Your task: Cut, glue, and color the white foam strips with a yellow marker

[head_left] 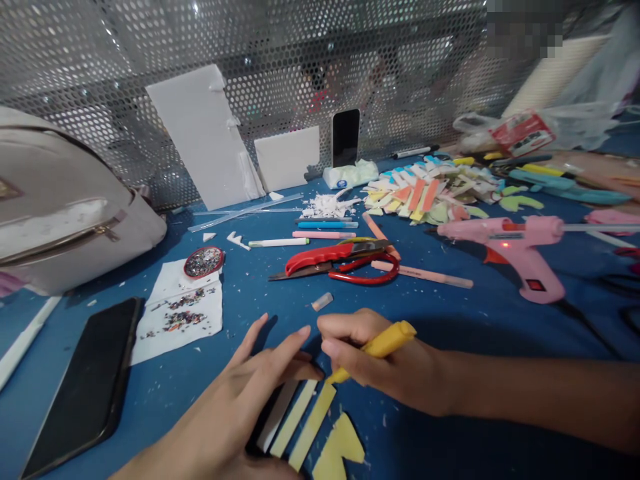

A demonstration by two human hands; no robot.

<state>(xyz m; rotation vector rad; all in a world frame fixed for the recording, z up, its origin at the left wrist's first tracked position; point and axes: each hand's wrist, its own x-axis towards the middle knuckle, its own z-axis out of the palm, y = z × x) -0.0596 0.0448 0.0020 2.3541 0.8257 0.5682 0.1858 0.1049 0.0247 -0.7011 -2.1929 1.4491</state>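
Note:
My right hand (370, 347) is closed around a yellow marker (393, 339), its tip down at the end of a yellow strip (314, 427). Beside that strip lie a pale yellow strip (295, 417) and a whitish strip (277, 415), partly over something dark. Spread across their left side, my left hand (245, 400) has its fingers stretched out, and its fingertips come close to the right hand. What lies under the palm is hidden. A jagged yellow piece (336, 450) rests to the right of the strips.
Red-handled scissors (320, 257) and several pens lie ahead. On the right stands a pink glue gun (520, 247), its light on, before a heap of coloured scraps (425, 190). To the left are a dark phone (90, 380), glitter on paper (210, 313) and a bag (65, 207).

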